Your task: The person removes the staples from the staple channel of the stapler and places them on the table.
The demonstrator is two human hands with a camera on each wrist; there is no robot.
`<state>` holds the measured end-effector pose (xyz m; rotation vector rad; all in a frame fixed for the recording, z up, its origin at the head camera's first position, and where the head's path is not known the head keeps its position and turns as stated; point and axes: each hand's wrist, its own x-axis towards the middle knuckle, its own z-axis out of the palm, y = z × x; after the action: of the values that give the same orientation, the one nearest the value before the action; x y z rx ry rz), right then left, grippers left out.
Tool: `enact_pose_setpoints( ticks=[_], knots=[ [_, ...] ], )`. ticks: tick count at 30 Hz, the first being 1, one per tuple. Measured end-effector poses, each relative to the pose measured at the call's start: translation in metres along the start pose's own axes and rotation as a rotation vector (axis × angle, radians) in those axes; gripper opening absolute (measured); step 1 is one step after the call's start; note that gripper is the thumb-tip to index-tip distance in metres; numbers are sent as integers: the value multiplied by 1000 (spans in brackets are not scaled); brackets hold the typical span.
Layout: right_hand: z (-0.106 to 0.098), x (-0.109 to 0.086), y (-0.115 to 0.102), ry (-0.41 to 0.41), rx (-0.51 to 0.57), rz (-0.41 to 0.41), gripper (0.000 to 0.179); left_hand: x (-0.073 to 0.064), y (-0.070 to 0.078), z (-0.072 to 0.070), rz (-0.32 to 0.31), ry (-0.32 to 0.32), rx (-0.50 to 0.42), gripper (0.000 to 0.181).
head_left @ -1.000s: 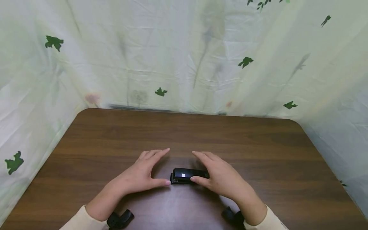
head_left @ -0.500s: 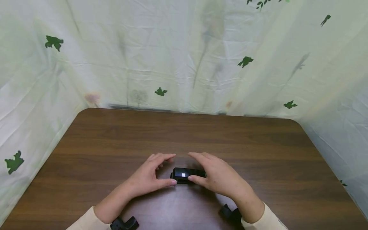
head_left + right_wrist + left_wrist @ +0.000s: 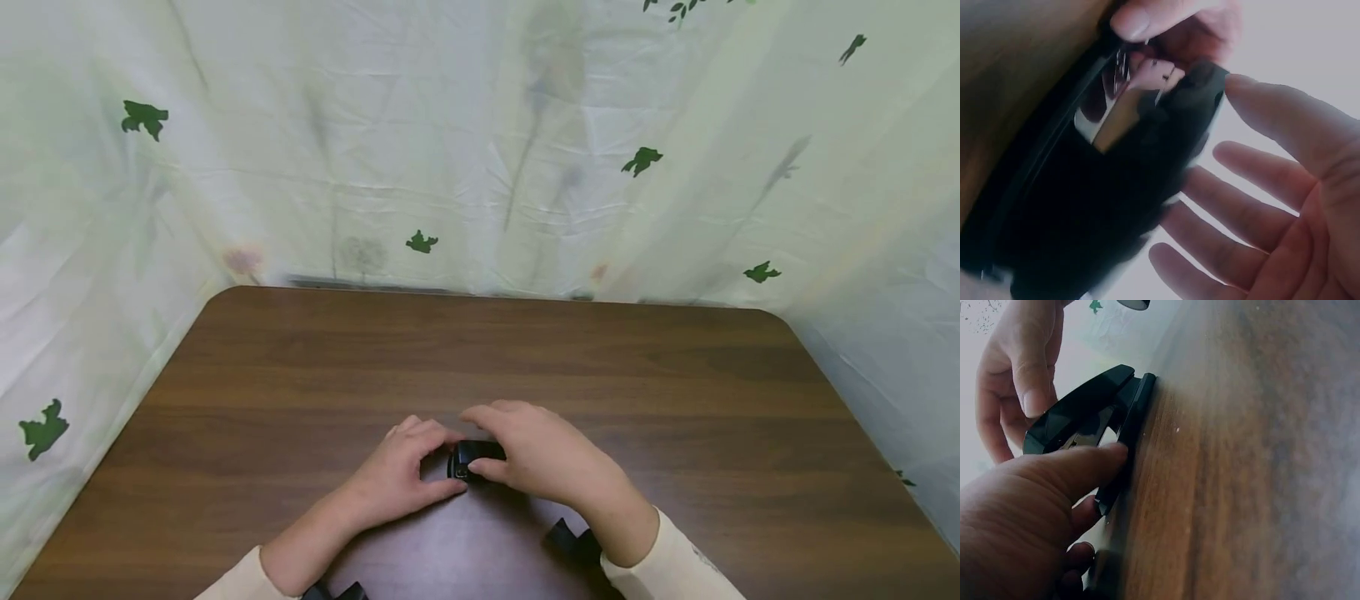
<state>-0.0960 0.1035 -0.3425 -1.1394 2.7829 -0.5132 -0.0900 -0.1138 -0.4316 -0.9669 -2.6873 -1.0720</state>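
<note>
- Head view: showing a black stapler (image 3: 477, 451) at the near middle of the brown tabletop (image 3: 480, 358), partly covered by the right hand (image 3: 543, 454).
- Pinching the left end of the stapler with the left hand (image 3: 405, 471), with thumb on the near side and fingers on the far side.
- Reaching over the right part with the right hand, with thumb along the near side and index finger stretched out beyond the far side.
- Holding the two hands apart from each other, with fingertips near.
- Dressed in cream sleeves (image 3: 667, 550), with a black device (image 3: 573, 542) worn at the right wrist.
- Backed by a pale cloth (image 3: 480, 150) printed with green leaves.
- Left wrist view: gripping the base (image 3: 1138, 412) between left thumb and fingers, close along the wood; hard to tell whether resting on it or just clear.
- Showing the upper arm (image 3: 1082, 406) tilted away from the base, with a gap between.
- Right wrist view: touching the upper arm's corner with the right thumb, with the other fingers loosely spread and partly hidden behind.
- Showing shiny metal (image 3: 1107, 119) between arm and base.
</note>
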Motion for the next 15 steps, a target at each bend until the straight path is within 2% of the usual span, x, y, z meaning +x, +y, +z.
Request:
enact_pose_setpoints(
  ticks=[6,15],
  knots=[
    [12,6,-3,-30,-40,-36,41,0,-1,3,16,23,12,32],
    [23,9,-2,-37,-63,-33,41,0,-1,1,-25,16,38,27]
  ],
)
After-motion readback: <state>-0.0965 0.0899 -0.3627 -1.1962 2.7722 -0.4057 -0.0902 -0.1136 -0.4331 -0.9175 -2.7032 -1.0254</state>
